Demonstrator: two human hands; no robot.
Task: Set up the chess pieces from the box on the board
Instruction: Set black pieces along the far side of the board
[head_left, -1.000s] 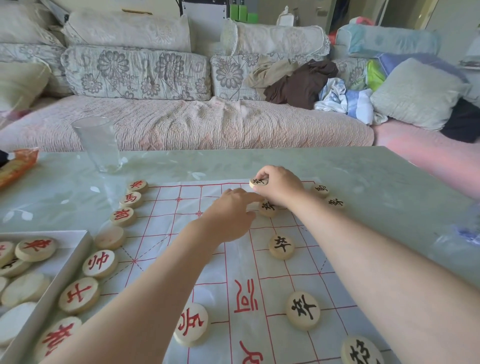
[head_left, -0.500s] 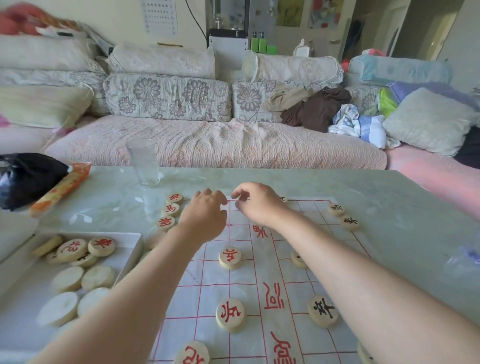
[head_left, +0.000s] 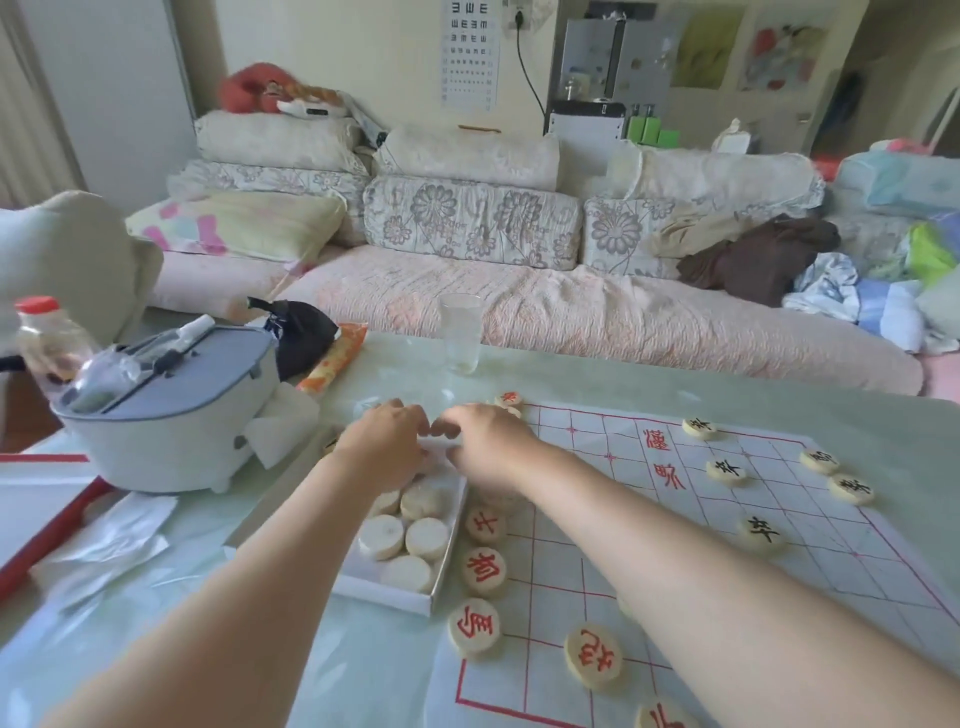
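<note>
The white box (head_left: 385, 598) lies left of the board and holds several pale round pieces (head_left: 427, 538) lying blank side up. My left hand (head_left: 384, 447) and my right hand (head_left: 488, 444) both hover over the box's far end, fingers bent down and fingertips almost meeting. Whether either holds a piece is hidden. The board (head_left: 675, 571) is a white sheet with red lines. Red-lettered pieces (head_left: 484, 570) line its left edge and black-lettered pieces (head_left: 726, 470) sit towards its right side.
A clear glass (head_left: 460, 332) stands beyond the board. To the left are a grey-lidded appliance (head_left: 171, 410), a bottle (head_left: 47, 338), a black bag (head_left: 301, 332), an orange packet (head_left: 332, 358), a plastic wrapper (head_left: 104, 540) and a red-edged lid (head_left: 41, 519). A sofa (head_left: 519, 301) runs behind the table.
Both hands have moved left, off the board's far side and over the box. The view has swung left, bringing the appliance and bottle into sight.
</note>
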